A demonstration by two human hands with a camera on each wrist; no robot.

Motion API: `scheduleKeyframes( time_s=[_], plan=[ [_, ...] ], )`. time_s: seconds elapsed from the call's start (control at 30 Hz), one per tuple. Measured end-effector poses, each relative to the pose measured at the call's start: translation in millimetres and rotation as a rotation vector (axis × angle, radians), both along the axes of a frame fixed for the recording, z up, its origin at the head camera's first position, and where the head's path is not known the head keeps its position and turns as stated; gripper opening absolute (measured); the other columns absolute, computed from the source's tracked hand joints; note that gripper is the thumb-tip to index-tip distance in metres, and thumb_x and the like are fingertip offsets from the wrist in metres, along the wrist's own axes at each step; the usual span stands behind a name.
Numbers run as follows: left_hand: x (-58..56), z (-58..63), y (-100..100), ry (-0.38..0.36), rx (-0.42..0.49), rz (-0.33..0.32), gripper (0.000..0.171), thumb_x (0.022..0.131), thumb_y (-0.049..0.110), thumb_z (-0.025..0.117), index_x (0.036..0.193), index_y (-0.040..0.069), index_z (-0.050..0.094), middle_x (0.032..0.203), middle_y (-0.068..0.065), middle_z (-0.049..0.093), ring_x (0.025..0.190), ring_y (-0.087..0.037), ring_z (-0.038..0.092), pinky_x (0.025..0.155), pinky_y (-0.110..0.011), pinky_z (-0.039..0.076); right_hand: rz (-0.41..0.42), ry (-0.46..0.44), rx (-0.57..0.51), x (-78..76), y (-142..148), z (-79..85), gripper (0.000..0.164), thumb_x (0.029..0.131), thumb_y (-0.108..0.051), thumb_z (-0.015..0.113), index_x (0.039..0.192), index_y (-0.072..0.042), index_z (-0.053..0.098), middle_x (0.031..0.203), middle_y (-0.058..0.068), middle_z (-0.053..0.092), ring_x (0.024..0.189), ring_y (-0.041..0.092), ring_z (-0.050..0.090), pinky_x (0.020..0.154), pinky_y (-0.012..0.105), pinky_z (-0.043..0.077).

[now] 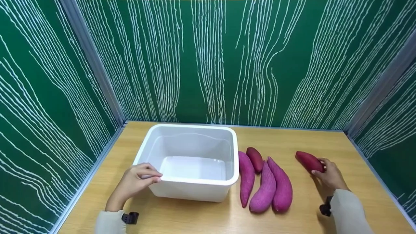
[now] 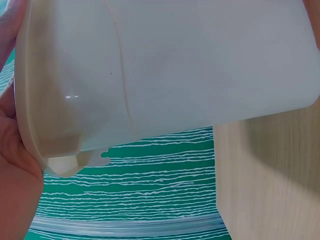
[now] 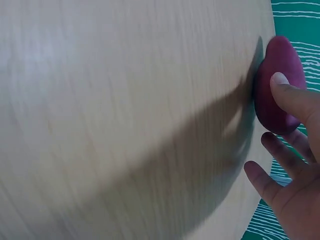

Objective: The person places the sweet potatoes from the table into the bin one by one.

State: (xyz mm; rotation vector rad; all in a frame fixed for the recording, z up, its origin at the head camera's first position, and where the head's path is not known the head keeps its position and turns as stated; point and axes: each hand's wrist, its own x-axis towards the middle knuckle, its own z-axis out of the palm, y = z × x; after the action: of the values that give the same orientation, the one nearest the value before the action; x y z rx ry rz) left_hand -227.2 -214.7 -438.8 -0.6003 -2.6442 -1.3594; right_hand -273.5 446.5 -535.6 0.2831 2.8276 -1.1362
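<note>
My left hand (image 1: 138, 180) pinches the near left part of the rim of a white plastic tub (image 1: 191, 190). In the left wrist view, the fingers lie along the rim beside the tub wall (image 2: 200, 65). Off to the right, my right hand (image 1: 331, 175) grips the near end of a dark red sweet potato (image 1: 307, 161). The right wrist view has the thumb on top of this sweet potato (image 3: 275, 60), with its shadow beside it on the wood. Between tub and right hand lie a second dark red sweet potato (image 1: 255, 159) and longer pinkish-purple ones (image 1: 282, 188).
The wooden tabletop (image 1: 195, 217) is bounded at the back and sides by green panels (image 1: 211, 65) with wavy white lines. Grey metal posts (image 1: 94, 61) stand at the corners. The leftmost purple sweet potato (image 1: 246, 178) lies right beside the tub's right wall.
</note>
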Motion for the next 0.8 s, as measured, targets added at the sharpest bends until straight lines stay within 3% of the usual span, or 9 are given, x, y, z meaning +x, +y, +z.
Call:
scheduleKeyframes(
  time_s=[0.13, 0.6, 0.8],
  plan=[
    [0.1, 0.9, 0.0, -0.026, -0.015, 0.013, 0.017, 0.079, 0.033, 0.077, 0.089, 0.019, 0.079, 0.086, 0.008, 0.067, 0.085, -0.009, 0.062, 0.078, -0.020, 0.052, -0.039, -0.030, -0.026, 1.4, -2.6, -0.9, 0.079, 0.095, -0.018, 0.062, 0.149, 0.007, 0.010, 0.141, 0.041, 0.019, 0.123, 0.056, 0.030, 0.102, 0.068, 0.029],
    [1.5, 1.1, -0.7, -0.038, -0.008, 0.015, 0.017, 0.080, 0.032, 0.077, 0.089, 0.019, 0.079, 0.086, 0.007, 0.068, 0.084, -0.009, 0.059, 0.076, -0.020, 0.051, -0.067, 0.011, -0.121, 11.5, -10.4, -10.6, 0.080, 0.096, -0.030, 0.059, 0.150, 0.005, 0.011, 0.147, 0.037, 0.024, 0.126, 0.052, 0.034, 0.105, 0.063, 0.032],
    [0.4, 0.2, -0.2, -0.011, 0.016, -0.007, 0.014, 0.078, 0.029, 0.079, 0.088, 0.019, 0.079, 0.085, 0.006, 0.068, 0.081, -0.008, 0.060, 0.072, -0.020, 0.052, -0.041, 0.050, -0.079, 15.3, -12.7, -9.9, 0.078, 0.096, -0.033, 0.058, 0.148, 0.009, 0.018, 0.143, 0.038, 0.031, 0.123, 0.052, 0.040, 0.103, 0.061, 0.035]
  ],
)
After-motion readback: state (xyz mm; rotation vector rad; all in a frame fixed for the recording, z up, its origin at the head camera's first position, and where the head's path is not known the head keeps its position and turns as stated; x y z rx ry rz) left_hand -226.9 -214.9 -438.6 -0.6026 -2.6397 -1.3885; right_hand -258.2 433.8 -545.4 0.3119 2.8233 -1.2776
